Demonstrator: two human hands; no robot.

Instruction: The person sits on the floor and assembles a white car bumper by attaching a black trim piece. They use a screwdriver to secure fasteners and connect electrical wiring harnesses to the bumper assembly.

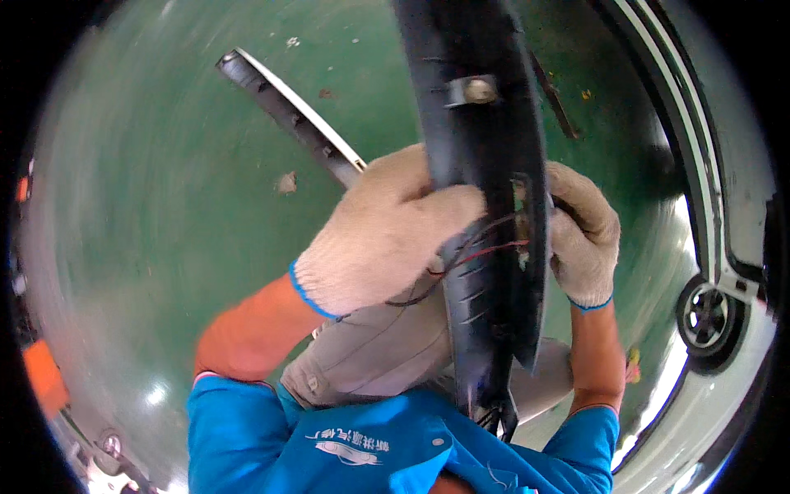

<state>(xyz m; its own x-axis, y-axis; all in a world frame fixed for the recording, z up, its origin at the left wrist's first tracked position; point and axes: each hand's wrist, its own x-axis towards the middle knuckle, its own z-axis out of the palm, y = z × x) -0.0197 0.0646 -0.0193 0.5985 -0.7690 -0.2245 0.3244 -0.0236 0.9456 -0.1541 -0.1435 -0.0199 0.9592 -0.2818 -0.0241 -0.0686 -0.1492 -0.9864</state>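
A long black plastic trim panel (477,140) stretches from the far edge of the head view down to my lap, its inner side facing me. My left hand (391,226), in a white knit glove with a blue cuff, grips its left edge, the thumb laid over the inner face. My right hand (583,235), gloved alike, has curled fingers against the right edge beside a slot; what the fingertips pinch, if anything, is hidden. Thin red and black wires (485,249) run from the slot toward my left hand. A metal clip (476,90) sits farther up the panel.
On the green floor (181,189) lies a second trim strip (288,115), white-edged, beyond my left hand. A thin dark strip (558,99) lies beyond the panel. A light-coloured car with a wheel (706,317) stands at the right. An orange object (45,379) is at far left.
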